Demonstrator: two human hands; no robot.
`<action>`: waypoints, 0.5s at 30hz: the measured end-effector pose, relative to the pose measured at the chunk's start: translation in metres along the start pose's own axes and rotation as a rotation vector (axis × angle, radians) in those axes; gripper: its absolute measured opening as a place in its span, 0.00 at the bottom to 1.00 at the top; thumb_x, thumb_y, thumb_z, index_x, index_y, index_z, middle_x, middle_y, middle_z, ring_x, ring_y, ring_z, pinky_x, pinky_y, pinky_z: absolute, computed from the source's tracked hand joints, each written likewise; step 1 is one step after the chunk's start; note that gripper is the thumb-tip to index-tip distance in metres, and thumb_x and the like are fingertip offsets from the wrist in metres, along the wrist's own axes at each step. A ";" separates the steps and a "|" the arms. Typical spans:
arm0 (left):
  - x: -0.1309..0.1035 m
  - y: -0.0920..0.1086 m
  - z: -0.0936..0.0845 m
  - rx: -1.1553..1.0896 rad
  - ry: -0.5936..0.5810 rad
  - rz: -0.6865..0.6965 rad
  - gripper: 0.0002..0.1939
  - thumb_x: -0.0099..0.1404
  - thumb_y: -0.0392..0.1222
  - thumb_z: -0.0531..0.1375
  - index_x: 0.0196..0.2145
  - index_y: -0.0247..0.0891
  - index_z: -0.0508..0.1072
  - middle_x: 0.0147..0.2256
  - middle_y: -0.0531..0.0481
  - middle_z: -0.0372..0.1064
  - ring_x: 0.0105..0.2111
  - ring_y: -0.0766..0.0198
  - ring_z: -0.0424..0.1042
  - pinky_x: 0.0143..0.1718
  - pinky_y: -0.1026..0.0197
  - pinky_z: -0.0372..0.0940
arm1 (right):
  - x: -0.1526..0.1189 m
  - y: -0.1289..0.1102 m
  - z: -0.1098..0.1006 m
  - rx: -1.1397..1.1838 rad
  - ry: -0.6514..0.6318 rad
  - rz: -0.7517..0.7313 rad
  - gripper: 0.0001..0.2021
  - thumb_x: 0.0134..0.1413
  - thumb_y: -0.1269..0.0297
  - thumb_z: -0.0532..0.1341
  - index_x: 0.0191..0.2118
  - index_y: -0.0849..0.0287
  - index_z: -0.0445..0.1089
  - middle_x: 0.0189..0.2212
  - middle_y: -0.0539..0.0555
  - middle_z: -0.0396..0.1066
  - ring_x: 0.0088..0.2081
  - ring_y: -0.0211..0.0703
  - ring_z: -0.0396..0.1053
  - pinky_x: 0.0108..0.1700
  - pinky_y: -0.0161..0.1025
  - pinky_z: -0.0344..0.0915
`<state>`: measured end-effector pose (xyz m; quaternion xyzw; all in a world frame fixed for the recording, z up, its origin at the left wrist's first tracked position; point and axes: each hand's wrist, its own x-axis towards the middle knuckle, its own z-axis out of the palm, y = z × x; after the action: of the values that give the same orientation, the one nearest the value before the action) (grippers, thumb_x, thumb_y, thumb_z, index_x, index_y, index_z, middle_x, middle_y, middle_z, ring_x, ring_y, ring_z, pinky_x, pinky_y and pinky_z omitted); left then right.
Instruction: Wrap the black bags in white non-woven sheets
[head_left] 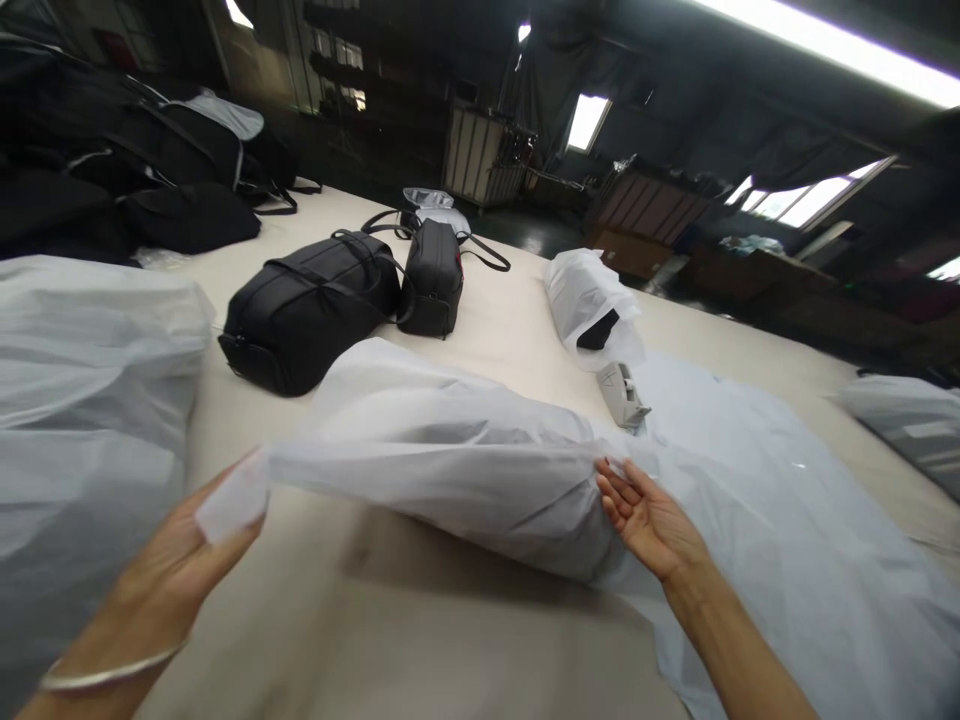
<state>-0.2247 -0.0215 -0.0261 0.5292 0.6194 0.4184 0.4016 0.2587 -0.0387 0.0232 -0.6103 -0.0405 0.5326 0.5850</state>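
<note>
In the head view, the person's left hand (176,560) gripped the loose left end of a white wrapped bundle (480,470), the film drawn out towards it, seemingly to keep it taut. The right hand (649,515), fingers half curled, pinched the film at the bundle's right end, apparently steadying it. The bundle lay across the middle of the tabletop (465,650), within reach of both hands. A tape dispenser (621,395) stood just beyond the right hand, probably for easy reach. Flat white sheets (780,500) spread right; two black bags (319,305) stood farther left, perhaps out of the way.
</note>
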 end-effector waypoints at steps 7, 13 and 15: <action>0.044 0.076 0.082 -0.415 0.237 0.433 0.40 0.70 0.50 0.59 0.70 0.53 0.39 0.70 0.44 0.46 0.68 0.51 0.52 0.68 0.42 0.53 | -0.002 0.003 0.004 0.057 0.037 0.000 0.05 0.65 0.72 0.60 0.38 0.62 0.73 0.33 0.55 0.81 0.26 0.40 0.78 0.22 0.32 0.73; 0.041 0.111 0.196 0.465 -0.251 1.016 0.38 0.68 0.57 0.61 0.67 0.39 0.53 0.59 0.37 0.65 0.63 0.45 0.58 0.65 0.39 0.52 | -0.003 0.007 0.007 0.099 0.035 0.001 0.04 0.65 0.70 0.61 0.38 0.62 0.73 0.33 0.55 0.80 0.26 0.40 0.78 0.22 0.32 0.73; 0.050 0.119 0.227 0.583 -0.329 0.979 0.35 0.67 0.54 0.64 0.64 0.35 0.59 0.51 0.38 0.70 0.55 0.46 0.66 0.59 0.42 0.59 | -0.004 0.007 0.008 0.114 0.020 -0.001 0.04 0.65 0.69 0.61 0.39 0.63 0.73 0.33 0.56 0.80 0.26 0.40 0.78 0.22 0.32 0.72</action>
<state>0.0208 0.0599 0.0097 0.8998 0.3222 0.2800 0.0905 0.2477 -0.0381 0.0221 -0.5814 -0.0046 0.5276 0.6194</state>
